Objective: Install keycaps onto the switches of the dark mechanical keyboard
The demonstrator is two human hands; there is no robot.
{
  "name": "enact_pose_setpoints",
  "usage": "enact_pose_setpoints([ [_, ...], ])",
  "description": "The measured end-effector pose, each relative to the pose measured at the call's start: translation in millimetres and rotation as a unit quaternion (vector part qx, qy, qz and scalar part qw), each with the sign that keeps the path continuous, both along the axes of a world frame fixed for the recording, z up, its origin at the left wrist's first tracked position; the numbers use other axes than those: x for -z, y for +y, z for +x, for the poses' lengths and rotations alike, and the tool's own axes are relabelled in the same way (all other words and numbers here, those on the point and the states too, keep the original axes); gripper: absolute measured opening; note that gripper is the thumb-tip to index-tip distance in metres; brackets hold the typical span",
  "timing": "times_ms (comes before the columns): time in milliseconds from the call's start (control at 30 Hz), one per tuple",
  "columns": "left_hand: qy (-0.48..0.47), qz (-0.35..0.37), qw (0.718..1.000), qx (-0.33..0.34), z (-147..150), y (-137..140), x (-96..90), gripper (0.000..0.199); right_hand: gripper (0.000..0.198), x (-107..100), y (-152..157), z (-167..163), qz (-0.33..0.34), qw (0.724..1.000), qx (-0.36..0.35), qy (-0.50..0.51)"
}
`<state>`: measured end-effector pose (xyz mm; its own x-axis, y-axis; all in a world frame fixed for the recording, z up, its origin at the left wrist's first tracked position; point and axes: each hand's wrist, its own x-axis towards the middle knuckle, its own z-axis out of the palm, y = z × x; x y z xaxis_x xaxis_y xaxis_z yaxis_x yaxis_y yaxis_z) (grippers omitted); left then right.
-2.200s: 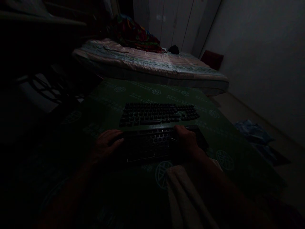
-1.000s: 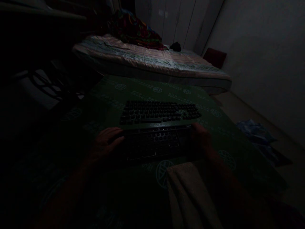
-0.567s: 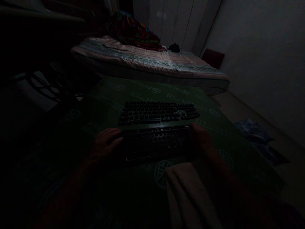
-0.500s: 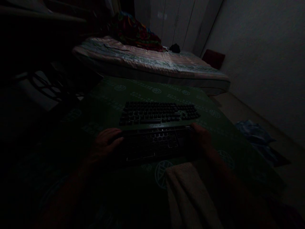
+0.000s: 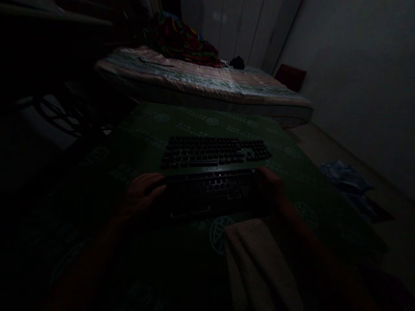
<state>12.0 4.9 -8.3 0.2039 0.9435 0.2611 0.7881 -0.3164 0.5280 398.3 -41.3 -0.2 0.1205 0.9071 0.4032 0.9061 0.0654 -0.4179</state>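
A dark keyboard base (image 5: 207, 194) without keycaps lies between my hands over a green board. My left hand (image 5: 142, 192) grips its left end, and my right hand (image 5: 272, 185) is closed around the right end; the fingers behind the base are partly hidden in the dark. Just beyond it, loose black keycaps (image 5: 204, 151) are laid out on the board in keyboard order, with a separate block of them at the right. A light brown cloth (image 5: 259, 263) lies close to me, below the base's right half.
The green printed board (image 5: 181, 121) reaches to a bed (image 5: 207, 82) with a striped sheet and a red patterned blanket (image 5: 184, 43). Crumpled cloth (image 5: 346, 177) lies on the floor at right. A dark wheel-like frame (image 5: 61, 112) stands at left. The room is dim.
The keyboard base looks slightly tilted compared with before, and fewer light spots show through its holes. Both hands keep their hold, and the view has shifted slightly.
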Motion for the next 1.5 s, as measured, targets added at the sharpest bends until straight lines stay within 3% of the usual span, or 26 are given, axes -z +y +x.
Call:
enact_pose_setpoints([
  [233, 0.012, -0.013, 1.000, 0.001, 0, 0, -3.2, 0.074, 0.027, -10, -7, 36, 0.089, 0.992, 0.063, 0.068],
  [533, 0.012, -0.001, 1.000, 0.000, 0, 0, -2.1, 0.072, 0.023, -5, -4, 12, -0.003, 1.000, -0.021, -0.010],
  [667, 0.014, -0.013, 1.000, -0.002, 0, 0, -3.4, 0.080, 0.024, -9, -6, 15, 0.014, 0.998, -0.015, 0.055],
  [767, 0.005, -0.006, 1.000, 0.001, 1, 0, -3.6, 0.075, 0.025, -14, -8, 26, 0.027, 0.991, 0.010, 0.130],
  [1067, 0.003, 0.003, 1.000, 0.003, -2, 0, 1.1, 0.069, 0.027, -10, -4, 33, -0.020, 0.962, 0.014, 0.273],
  [1500, 0.002, 0.005, 1.000, -0.004, -3, 2, 5.1, 0.061, 0.033, -9, 8, 35, -0.040, 0.965, 0.036, 0.256],
])
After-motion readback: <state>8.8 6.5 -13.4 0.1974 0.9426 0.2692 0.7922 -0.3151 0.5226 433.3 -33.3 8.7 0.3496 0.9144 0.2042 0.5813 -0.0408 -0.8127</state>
